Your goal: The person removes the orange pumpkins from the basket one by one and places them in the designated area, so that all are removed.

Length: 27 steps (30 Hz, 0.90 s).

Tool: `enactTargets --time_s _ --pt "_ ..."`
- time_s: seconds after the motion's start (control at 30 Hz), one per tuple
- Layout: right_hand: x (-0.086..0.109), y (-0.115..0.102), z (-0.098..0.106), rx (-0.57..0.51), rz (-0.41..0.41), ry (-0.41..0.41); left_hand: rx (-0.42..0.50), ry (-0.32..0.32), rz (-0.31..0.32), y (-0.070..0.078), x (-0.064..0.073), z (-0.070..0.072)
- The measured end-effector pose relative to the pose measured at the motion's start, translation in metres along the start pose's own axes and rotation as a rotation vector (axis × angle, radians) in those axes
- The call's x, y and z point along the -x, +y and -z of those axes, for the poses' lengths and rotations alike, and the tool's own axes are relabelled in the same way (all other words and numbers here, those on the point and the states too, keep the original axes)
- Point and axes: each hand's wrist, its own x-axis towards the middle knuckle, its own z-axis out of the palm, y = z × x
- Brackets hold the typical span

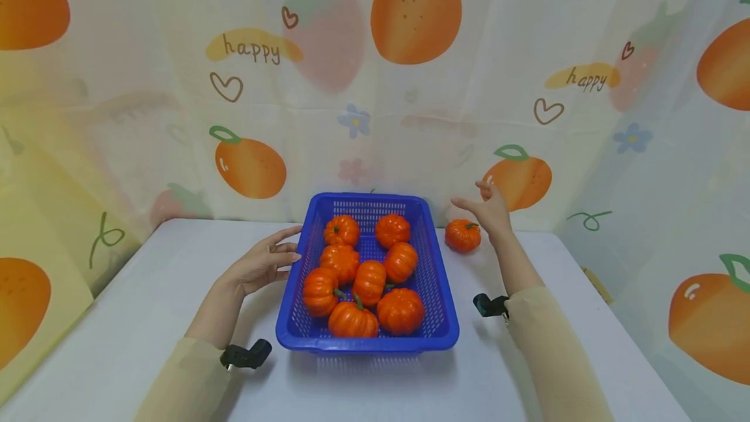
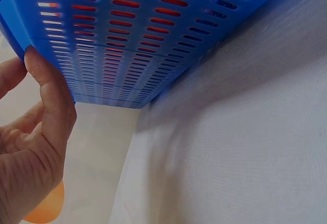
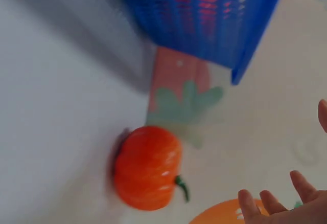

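A blue plastic basket (image 1: 366, 344) with slotted walls stands mid-table, holding several small orange pumpkins (image 1: 401, 311). At its left side is my left hand (image 1: 263, 264), fingers spread loosely and fingertips at the rim. The left wrist view shows that fingertip contact on the basket (image 2: 127, 40) from below. My right hand (image 1: 492, 213) hovers in the air right of the basket, thumb and fingers apart, holding nothing. Just below and left of it, one pumpkin (image 1: 463, 236) with a green stem sits on the table; the right wrist view shows this pumpkin (image 3: 148, 168) too.
The white table (image 1: 158, 318) carries the basket and the loose pumpkin. Directly behind its far edge hangs a curtain (image 1: 410, 129) printed with fruit, hearts and flowers. Black cameras (image 1: 246, 353) are strapped at both wrists, over beige sleeves (image 1: 187, 383).
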Motion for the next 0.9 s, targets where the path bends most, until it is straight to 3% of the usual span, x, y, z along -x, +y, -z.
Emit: enactTargets --time_s 0.5,0.9 --pt "0.036 -0.079 -0.019 -0.138 0.168 -0.196 0.0 0.005 0.003 0.001 0.001 0.0" --pt "0.067 -0.11 -0.054 -0.197 0.324 -0.374 -0.006 0.014 0.011 0.0 0.001 0.0"
